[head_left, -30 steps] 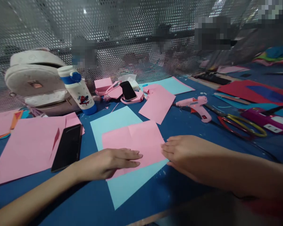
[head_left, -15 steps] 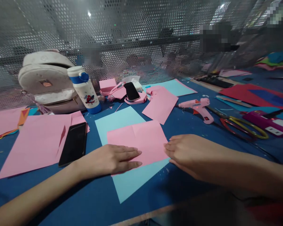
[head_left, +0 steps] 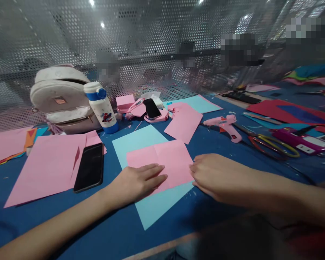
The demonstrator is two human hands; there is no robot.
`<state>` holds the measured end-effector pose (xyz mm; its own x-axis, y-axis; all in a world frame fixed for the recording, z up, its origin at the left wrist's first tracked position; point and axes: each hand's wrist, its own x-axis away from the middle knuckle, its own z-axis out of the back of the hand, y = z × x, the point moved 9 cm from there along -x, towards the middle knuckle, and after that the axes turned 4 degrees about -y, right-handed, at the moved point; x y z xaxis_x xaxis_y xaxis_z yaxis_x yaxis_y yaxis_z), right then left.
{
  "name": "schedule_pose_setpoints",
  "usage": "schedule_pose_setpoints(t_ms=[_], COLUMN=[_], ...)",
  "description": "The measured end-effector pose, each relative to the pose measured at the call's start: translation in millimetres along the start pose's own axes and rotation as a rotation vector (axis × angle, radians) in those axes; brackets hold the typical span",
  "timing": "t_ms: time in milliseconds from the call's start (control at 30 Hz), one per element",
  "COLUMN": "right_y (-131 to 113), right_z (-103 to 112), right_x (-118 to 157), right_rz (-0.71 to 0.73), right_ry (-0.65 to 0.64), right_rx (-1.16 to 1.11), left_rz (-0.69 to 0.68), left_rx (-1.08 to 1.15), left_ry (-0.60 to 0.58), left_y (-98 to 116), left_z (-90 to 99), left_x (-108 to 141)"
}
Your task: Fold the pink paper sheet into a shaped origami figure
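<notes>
A pink sheet of paper (head_left: 173, 159) with a crease down it lies on top of a larger light blue sheet (head_left: 162, 209). My left hand (head_left: 138, 180) rests on the pink sheet's lower left part, fingers stretched out and slightly apart. At the sheet's right edge, my right hand (head_left: 208, 173) has its fingers closed together on the border of the pink paper; its thumb is partly hidden. Left of my left hand, a black phone (head_left: 89, 168) lies partly over another pink sheet (head_left: 46, 162).
Behind stand a white backpack (head_left: 65, 97) and a bottle (head_left: 103, 112). A second phone (head_left: 152, 109) rests among pink pieces. To the right lie a pink glue gun (head_left: 224, 126), scissors (head_left: 273, 144) and a purple power strip (head_left: 300, 141). The blue table's front edge (head_left: 162, 247) is near.
The camera view has shifted slightly. My left hand's fingers are a little more spread and raised on the pink paper. My right hand stays at its right edge.
</notes>
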<state>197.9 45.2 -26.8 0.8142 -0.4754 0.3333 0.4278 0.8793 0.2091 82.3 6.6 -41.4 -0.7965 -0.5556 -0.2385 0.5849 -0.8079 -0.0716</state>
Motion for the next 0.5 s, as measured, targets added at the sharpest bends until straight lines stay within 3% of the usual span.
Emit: schedule_pose_setpoints(t_ms=[100,167,500], right_y=[-9,-11,-14], right_z=[0,4,23], right_x=[-6,-9,-16], right_rz=[0.043,0.033,0.007], right_ry=[-0.12,-0.133,0.023], right_rx=[0.033,0.04,0.0], left_rz=[-0.083,-0.119,-0.144], left_rx=[-0.063,-0.054,0.011], left_ry=[-0.051,-0.087,-0.128], left_y=[11,15,16], left_z=[-2.8,-5.5,-10.2], left_x=[-2,-2,-1])
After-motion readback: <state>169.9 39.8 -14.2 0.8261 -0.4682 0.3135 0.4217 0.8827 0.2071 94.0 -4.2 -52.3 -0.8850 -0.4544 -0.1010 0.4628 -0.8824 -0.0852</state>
